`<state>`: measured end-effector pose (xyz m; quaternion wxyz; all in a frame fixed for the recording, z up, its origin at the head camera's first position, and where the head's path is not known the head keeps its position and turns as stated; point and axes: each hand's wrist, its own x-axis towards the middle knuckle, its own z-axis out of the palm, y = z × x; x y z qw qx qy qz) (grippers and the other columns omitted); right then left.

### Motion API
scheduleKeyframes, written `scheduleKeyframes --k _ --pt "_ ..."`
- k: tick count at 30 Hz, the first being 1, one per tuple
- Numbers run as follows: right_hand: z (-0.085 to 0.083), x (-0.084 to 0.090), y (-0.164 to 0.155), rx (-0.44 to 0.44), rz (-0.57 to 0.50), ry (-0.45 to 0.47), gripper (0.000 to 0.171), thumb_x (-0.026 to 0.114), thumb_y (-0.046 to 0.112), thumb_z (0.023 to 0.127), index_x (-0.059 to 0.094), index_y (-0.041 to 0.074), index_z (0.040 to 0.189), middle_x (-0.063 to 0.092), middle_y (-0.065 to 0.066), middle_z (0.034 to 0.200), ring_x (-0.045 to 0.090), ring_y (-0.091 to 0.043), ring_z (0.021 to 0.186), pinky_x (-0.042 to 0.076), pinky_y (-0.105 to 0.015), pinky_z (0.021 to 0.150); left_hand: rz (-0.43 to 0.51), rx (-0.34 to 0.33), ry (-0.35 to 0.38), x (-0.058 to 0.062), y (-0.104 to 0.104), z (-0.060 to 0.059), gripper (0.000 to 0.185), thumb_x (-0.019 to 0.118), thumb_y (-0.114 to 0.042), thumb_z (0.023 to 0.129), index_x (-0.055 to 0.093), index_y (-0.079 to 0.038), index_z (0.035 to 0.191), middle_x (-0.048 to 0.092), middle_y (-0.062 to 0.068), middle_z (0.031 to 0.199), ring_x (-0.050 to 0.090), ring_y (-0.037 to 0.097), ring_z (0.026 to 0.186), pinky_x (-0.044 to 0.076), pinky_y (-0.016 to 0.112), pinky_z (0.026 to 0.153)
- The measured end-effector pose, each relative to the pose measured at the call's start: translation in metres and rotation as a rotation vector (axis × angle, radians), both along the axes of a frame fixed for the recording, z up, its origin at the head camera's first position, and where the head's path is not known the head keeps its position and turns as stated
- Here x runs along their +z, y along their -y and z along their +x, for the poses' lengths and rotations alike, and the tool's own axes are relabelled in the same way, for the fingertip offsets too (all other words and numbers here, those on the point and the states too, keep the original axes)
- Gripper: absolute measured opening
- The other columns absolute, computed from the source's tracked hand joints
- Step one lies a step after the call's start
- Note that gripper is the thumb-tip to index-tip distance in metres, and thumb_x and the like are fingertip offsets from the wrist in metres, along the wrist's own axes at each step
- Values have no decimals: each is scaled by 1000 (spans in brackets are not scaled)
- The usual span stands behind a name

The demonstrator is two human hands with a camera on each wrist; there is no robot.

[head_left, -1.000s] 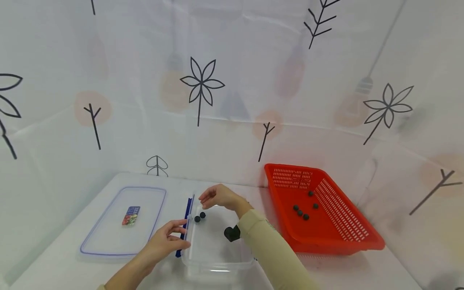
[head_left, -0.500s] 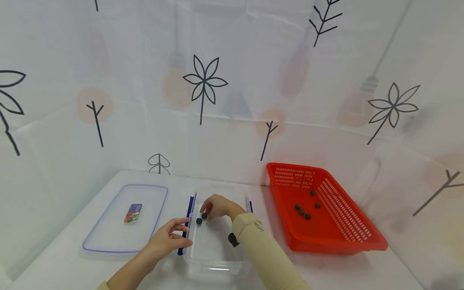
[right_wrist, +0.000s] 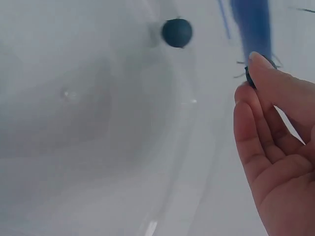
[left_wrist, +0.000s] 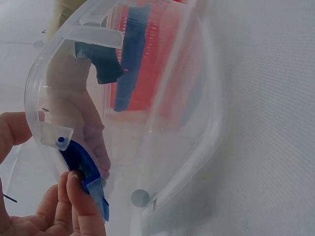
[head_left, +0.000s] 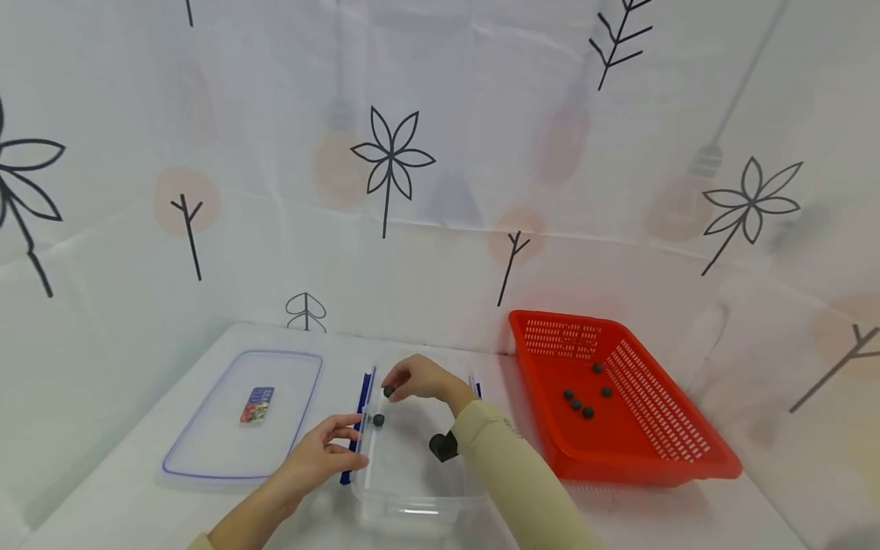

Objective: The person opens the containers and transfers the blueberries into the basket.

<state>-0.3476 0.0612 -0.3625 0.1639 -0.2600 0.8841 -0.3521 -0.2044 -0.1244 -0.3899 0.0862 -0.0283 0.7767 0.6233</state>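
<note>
In the head view a dark ball point(head_left: 388, 391) is pinched between thumb and fingertips of my right hand point(head_left: 421, 377), above the far left part of a clear plastic box point(head_left: 412, 505). The right wrist view shows that ball point(right_wrist: 250, 77) partly covered by the thumb. Another dark ball point(head_left: 378, 420) lies inside the box by its left wall. My left hand point(head_left: 318, 457) holds the box's left side, its fingers against a blue latch point(left_wrist: 81, 160) in the left wrist view. A dark block point(head_left: 442, 446) shows under the right wrist, partly hidden by the sleeve.
A red basket point(head_left: 550, 454) with several dark balls inside stands on the right. On the left a clear lid with a blue edge point(head_left: 180, 435) lies flat, bearing a colourful label point(head_left: 257, 405). Behind the white table hangs a patterned white cloth point(head_left: 440, 267).
My right hand has reached down into the box, pinched one of the two dark balls and raised it. My left hand stays at the box's left side.
</note>
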Motion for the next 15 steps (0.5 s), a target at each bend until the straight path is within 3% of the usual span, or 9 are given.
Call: scheduleKeyframes --k 6,15 --pt "4 27 -21 -59 -162 10 24 71 6 81 67 3 104 64 -2 91 59 -16 85 48 -30 82 -6 3 -1 0 -2 0 62 77 -9 73 50 -5 128 54 8 106 56 19 82 47 35 73" --pt "13 63 -71 -229 -333 6 29 68 9 85 63 3 113 64 -7 100 60 -20 93 44 -38 91 -17 5 -5 1 -1 1 61 76 -8 73 50 -5 129 55 8 106 56 19 82 48 36 75"
